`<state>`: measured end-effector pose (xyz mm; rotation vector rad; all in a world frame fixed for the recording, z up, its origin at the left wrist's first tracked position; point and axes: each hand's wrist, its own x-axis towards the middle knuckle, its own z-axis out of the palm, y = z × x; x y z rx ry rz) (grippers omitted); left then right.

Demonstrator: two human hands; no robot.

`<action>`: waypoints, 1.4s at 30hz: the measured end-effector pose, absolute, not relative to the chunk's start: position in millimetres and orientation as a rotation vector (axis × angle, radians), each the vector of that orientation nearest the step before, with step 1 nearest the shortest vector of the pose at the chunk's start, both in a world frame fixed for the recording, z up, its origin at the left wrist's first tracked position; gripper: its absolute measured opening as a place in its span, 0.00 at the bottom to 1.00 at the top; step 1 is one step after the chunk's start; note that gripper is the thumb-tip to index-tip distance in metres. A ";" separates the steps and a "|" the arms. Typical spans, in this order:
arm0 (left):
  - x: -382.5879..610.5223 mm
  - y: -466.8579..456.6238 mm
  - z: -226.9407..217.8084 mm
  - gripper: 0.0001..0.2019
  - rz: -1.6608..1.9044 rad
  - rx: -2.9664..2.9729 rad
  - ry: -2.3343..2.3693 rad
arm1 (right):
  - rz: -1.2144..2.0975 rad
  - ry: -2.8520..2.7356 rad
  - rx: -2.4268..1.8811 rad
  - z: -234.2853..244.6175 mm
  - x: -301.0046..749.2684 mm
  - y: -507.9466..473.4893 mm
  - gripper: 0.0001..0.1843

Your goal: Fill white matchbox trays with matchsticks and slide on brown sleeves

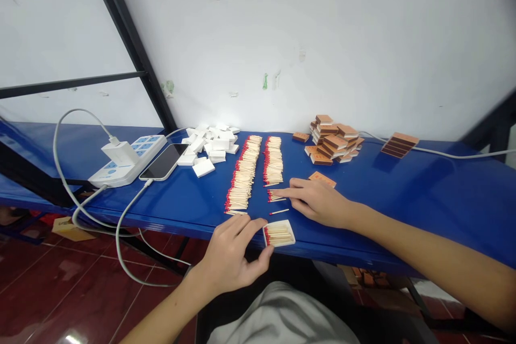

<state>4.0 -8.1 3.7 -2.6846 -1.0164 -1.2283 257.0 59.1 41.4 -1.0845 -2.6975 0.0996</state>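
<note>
My left hand [237, 252] grips the left end of a white matchbox tray [293, 231] between thumb and fingers at the front edge of the blue table. Several red-headed matches [279, 235] lie side by side in it. My right hand [320, 201] reaches in from the right, its index fingertip on a small group of matches [274, 196]; the other fingers are partly curled. A single match [279, 212] lies just below that group. Two long rows of matches, a left row [244, 174] and a shorter right row [274, 158], run back from my hands, heads to the left.
White trays [209, 142] are heaped at the back left, beside a phone [164, 162] and a power strip [129, 164] with looping cables. Brown matchboxes [336, 140] are piled at the back right. One orange sleeve [322, 178] lies behind my right hand; a striped brown stack [400, 145] stands farther right.
</note>
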 end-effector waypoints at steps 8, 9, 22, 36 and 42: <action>3.9 -8.5 2.7 0.14 -1.227 -2.688 -1.017 | 0.118 -2.700 -1.059 41.3 256.9 59.4 0.21; 3.8 -8.5 2.5 0.14 -1.226 -2.691 -1.017 | 0.120 -2.703 -1.062 41.3 256.8 59.4 0.21; 4.3 -8.3 4.0 0.13 -1.233 -2.667 -1.015 | 0.100 -2.723 -1.016 41.4 257.2 59.0 0.22; 3.5 -8.1 1.9 0.14 -1.216 -2.699 -1.011 | 0.084 -2.724 -0.939 40.8 257.4 59.2 0.21; 3.8 -8.2 1.9 0.14 -1.224 -2.690 -1.004 | 0.133 -2.711 -0.899 40.2 257.4 58.3 0.19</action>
